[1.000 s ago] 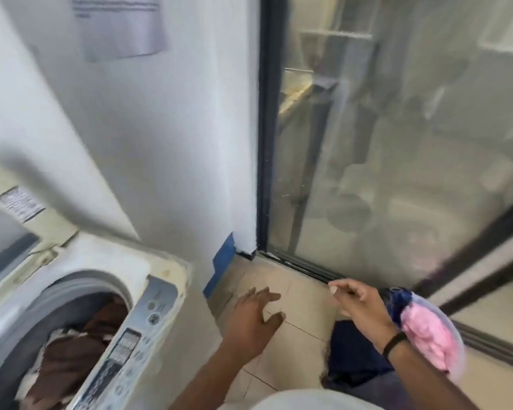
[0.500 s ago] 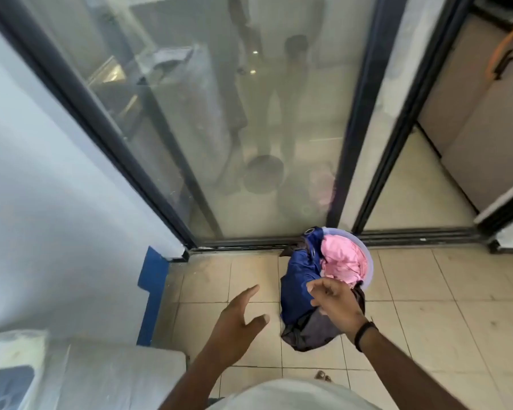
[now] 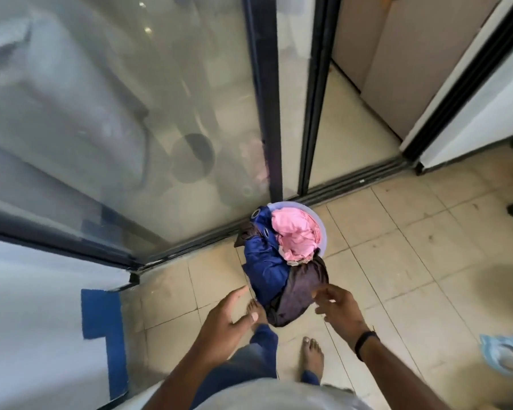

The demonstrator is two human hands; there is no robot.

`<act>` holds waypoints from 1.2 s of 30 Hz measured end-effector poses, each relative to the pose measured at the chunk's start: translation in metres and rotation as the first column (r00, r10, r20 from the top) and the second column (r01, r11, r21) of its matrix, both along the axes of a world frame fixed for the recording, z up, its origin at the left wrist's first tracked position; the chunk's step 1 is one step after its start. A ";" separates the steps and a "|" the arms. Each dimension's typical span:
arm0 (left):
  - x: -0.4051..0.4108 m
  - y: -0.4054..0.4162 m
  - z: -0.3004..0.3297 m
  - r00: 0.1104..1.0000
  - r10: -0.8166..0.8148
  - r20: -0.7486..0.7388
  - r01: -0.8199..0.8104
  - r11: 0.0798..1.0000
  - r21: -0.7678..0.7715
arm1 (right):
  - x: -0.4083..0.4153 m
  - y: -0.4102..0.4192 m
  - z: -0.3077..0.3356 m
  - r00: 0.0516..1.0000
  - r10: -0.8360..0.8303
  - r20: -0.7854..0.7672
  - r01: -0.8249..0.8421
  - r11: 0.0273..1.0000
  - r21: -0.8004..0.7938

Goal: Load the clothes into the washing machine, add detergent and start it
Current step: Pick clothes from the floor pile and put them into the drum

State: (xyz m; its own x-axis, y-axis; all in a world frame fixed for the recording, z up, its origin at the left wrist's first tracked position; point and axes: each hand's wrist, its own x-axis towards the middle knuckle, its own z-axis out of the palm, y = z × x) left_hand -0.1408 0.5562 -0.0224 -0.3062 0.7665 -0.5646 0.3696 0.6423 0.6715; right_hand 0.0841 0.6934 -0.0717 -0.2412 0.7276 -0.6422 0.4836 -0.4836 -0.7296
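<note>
1 pale basin sits on the tiled floor, just beside the track of the sliding glass door, heaped over the rim with clothes: 1 pink garment on top at the back, 1 blue garment spilling down the left side, 1 dark brown garment hanging over the near edge. 2 hands reach down toward it. Left hand has fingers spread and straight, grip open, holding nothing, close to the blue garment but not touching. Right hand hovers palm down at the brown garment's near edge, fingers loosely bent, grip open; contact with the cloth cannot be told. 1 black wristband on the right wrist. 2 bare feet below the basin. 1 strip of blue tape on the white wall at left. 1 light blue object, blurred, at right on the floor.
</note>
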 end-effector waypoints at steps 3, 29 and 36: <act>-0.012 0.030 -0.020 0.992 -0.099 0.077 0.103 0.994 -0.045 | -0.007 0.003 -0.002 0.997 0.002 0.079 -0.002 1.000 -0.006; -0.028 0.196 -0.434 0.782 -0.561 -0.272 0.467 0.816 -0.340 | -0.094 0.122 -0.386 0.281 0.629 0.725 -0.890 0.453 -0.047; -0.016 0.194 -0.458 0.708 -0.659 -0.254 0.572 0.746 -0.341 | -0.122 0.183 -0.428 0.377 0.819 0.432 -0.837 0.501 -0.220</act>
State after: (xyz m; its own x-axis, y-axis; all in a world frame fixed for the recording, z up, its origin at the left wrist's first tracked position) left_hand -0.1568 0.7505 -0.4805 -0.0119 0.7191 -0.6948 0.9073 0.2998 0.2947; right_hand -0.0377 0.8765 -0.4993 -0.4448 0.3462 -0.8260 0.8767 0.3569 -0.3225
